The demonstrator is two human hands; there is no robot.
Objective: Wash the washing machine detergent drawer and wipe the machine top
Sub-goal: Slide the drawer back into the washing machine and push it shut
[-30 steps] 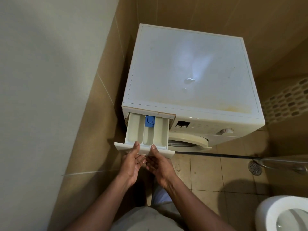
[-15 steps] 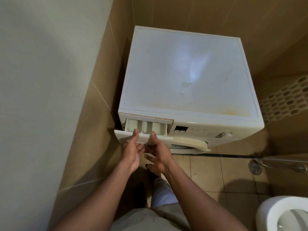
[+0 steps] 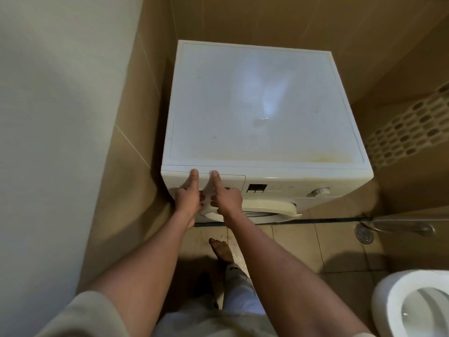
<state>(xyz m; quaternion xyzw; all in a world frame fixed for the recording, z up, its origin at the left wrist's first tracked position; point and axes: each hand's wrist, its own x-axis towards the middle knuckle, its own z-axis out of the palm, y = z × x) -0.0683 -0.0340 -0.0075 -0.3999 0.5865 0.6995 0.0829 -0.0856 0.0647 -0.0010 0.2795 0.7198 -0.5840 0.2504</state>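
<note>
Room: tiled bathroom corner, toilet [image 3: 398, 302] sitting lower right.
Drawer [image 3: 233, 182]: sitting flush in the machine's upper-left front, facing the person, long axis running left-right.
Left grip [image 3: 187, 199], right grip [image 3: 228, 198]: thumbs pressing the drawer front, fingers curling below, hold unclear.
Progress: machine top [image 3: 255, 105] showing a yellow stain [image 3: 325, 158], so the wipe is looking undone; whether the drawer is washed, cannot tell.

The detergent drawer [image 3: 229, 180] sits flush in the front of the washing machine [image 3: 255, 105], so I see none of its compartments. The left hand [image 3: 188, 200] and right hand [image 3: 227, 198] cover the lower part of its panel, and I cannot tell whether their curled fingers grip its lower edge. Markings on the display [image 3: 256, 188] and around the dial [image 3: 320, 191] are too small to read. The door [image 3: 267, 207] is mostly hidden beneath the front panel. At near right, the toilet [image 3: 393, 295] is cut off by the picture's edges.
</note>
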